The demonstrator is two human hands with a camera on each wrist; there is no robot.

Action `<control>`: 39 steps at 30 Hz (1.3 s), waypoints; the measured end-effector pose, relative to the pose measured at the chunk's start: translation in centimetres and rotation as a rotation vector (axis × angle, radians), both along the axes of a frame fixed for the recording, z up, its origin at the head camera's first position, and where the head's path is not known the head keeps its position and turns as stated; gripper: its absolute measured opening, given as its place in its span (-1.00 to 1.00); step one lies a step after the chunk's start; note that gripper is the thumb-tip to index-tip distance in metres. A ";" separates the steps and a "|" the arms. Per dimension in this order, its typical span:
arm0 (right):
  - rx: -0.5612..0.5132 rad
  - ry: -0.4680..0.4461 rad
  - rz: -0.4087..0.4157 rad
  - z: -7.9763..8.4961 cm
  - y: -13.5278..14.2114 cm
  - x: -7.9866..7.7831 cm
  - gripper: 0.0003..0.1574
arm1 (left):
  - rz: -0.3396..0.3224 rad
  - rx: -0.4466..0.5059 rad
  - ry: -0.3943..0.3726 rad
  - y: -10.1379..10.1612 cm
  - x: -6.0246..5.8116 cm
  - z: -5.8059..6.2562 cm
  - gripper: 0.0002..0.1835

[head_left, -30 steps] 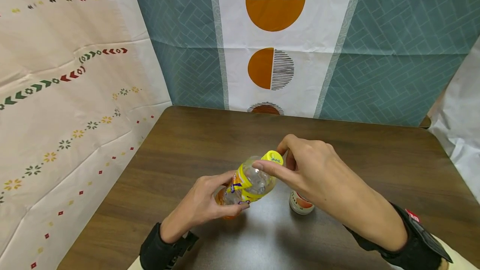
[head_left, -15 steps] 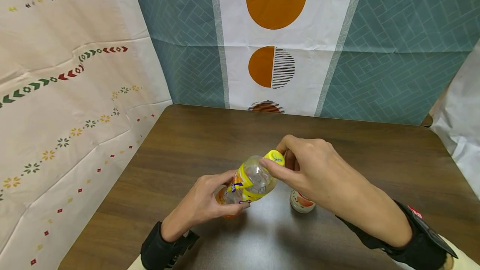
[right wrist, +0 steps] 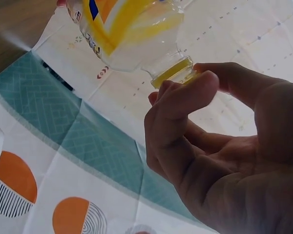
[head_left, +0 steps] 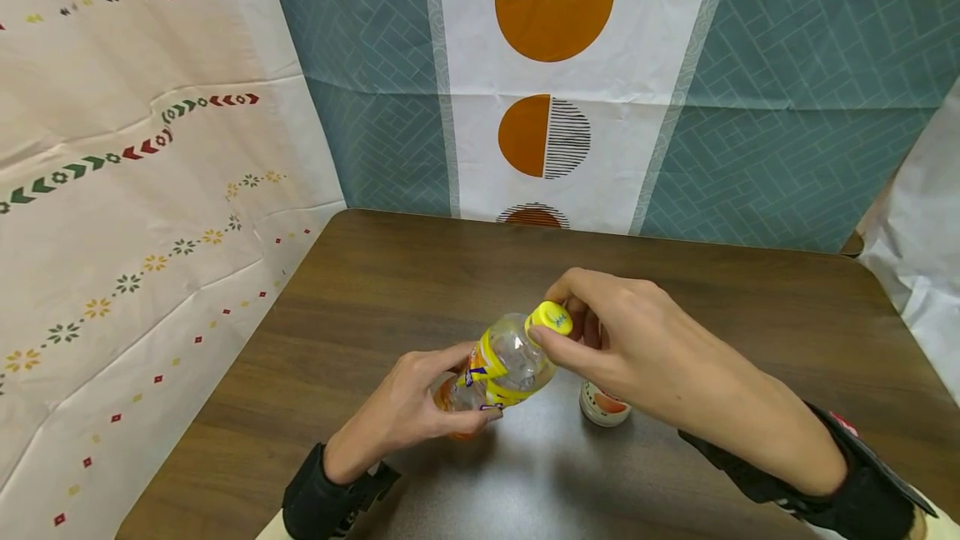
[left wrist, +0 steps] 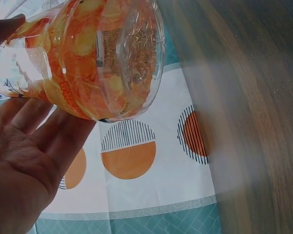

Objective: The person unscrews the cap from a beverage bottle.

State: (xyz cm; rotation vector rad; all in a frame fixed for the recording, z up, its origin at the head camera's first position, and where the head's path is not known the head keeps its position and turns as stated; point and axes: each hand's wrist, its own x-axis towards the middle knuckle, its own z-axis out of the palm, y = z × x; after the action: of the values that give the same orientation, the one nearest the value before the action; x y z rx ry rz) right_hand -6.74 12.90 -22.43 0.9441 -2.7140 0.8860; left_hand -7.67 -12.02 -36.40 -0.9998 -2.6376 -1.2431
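Note:
A clear plastic bottle (head_left: 517, 352) with a yellow and orange label leans to the right over the table, its capped end up. My left hand (head_left: 408, 398) grips it around the lower body, thumb on the near side. In the left wrist view the bottle's orange-patterned lower part (left wrist: 78, 53) and base show above the fingers. My right hand (head_left: 637, 336) pinches the yellow cap (head_left: 553, 317) between thumb and index finger. The right wrist view shows the cap (right wrist: 173, 74) at the bottle's neck, partly covered by the fingertips.
Below the right hand stands a small round container (head_left: 603, 411) with a pale, orange-marked side; the hand hides its upper part. The wooden table (head_left: 300, 407) ends at a patterned blue and white cloth (head_left: 390, 107) behind and a cream cloth (head_left: 150, 340) at the left.
My right thumb has shifted right along the cap, and the right wrist has moved slightly right and down. My left hand and the bottle have barely moved.

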 end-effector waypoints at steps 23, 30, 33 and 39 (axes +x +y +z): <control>-0.022 0.080 0.038 1.3 1.5 0.2 -0.80 | -0.013 0.020 -0.023 -0.1 0.1 -0.1 -0.44; 0.000 0.122 0.006 1.6 2.5 0.2 -0.78 | -0.012 0.049 -0.020 -0.1 0.0 -0.2 -0.45; 0.010 0.145 -0.017 1.7 3.0 0.1 -0.79 | -0.013 0.049 -0.021 -0.1 0.0 -0.3 -0.46; 0.030 0.161 -0.084 2.0 3.9 -0.1 -0.80 | -0.019 0.035 -0.035 -0.1 -0.1 -0.1 -0.45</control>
State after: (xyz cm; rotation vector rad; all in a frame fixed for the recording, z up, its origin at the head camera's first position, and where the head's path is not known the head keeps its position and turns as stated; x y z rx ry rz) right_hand -6.82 16.80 -20.38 0.8593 -2.6149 0.7231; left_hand -7.75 -12.16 -36.47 -1.0096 -2.6284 -1.3170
